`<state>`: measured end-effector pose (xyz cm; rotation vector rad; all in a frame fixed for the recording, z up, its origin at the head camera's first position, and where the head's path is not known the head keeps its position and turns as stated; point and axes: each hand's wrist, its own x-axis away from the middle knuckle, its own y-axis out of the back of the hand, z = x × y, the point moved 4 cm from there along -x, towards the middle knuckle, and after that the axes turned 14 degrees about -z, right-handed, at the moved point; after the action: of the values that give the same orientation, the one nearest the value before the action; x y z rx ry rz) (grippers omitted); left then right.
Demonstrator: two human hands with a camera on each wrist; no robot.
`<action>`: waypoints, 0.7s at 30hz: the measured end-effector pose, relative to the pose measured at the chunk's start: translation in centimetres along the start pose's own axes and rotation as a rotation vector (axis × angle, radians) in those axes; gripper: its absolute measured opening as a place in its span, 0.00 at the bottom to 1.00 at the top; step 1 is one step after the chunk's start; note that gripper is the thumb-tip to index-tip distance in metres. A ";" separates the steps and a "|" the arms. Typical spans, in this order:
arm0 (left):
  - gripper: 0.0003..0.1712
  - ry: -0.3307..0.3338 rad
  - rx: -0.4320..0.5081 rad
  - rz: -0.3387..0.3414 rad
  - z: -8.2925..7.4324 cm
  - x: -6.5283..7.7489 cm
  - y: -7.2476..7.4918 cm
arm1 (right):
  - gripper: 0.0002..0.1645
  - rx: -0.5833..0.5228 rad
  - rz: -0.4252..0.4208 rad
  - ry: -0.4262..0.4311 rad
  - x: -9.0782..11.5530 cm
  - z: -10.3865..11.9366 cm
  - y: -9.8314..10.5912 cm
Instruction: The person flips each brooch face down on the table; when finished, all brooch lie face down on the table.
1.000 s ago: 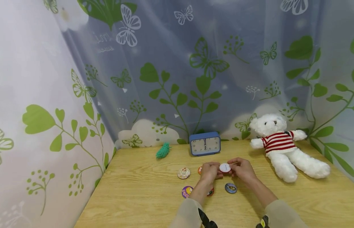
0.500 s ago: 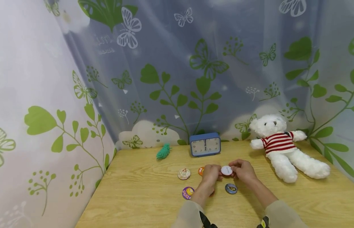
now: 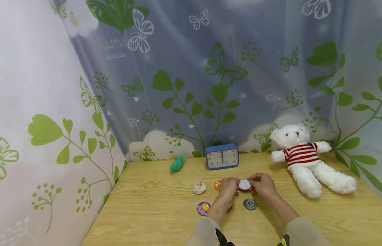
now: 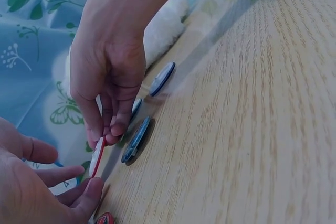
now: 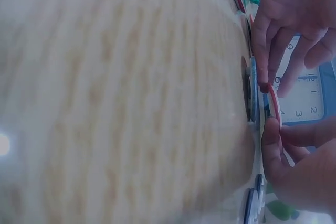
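Note:
Between my two hands is a round pin-back button badge point(image 3: 244, 185), its white back with the pin turned up and its rim red. My right hand point(image 3: 263, 185) pinches the badge's right edge between thumb and fingers. The left hand point(image 3: 227, 188) holds the opposite edge with its fingertips, other fingers spread in the left wrist view. A blue badge point(image 3: 250, 204) lies on the table just in front of the hands. Beside the left hand sits an orange badge point(image 3: 217, 185), partly covered by it. The left wrist view also shows a red-rimmed badge point(image 4: 105, 219) at its bottom edge.
Further left on the wooden table point(image 3: 141, 205) lie a floral badge point(image 3: 199, 188) and a purple one point(image 3: 203, 208). Along the back stand a blue clock point(image 3: 222, 156) and a green yarn bundle point(image 3: 176, 164). A white teddy bear point(image 3: 301, 159) leans at the right.
Both hands have shifted slightly down and toward each other's middle with the badge, which was a little higher a second ago. Over the last half second they barely move.

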<state>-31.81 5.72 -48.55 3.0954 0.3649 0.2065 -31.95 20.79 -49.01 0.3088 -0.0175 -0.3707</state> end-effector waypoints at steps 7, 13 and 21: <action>0.18 -0.016 -0.014 0.023 0.0 0.0 0.2 | 0.11 0.029 -0.011 -0.001 0.1 0.2 0.0; 0.17 -0.027 -0.017 0.022 -0.3 0.0 0.2 | 0.15 0.036 -0.020 -0.025 0.2 0.2 0.0; 0.14 -0.022 -0.054 0.018 -0.3 0.3 0.2 | 0.16 0.058 -0.009 -0.045 0.3 0.2 -0.1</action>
<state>-31.52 5.55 -48.19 3.0465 0.3259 0.1793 -31.70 20.50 -48.89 0.3575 -0.0709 -0.3860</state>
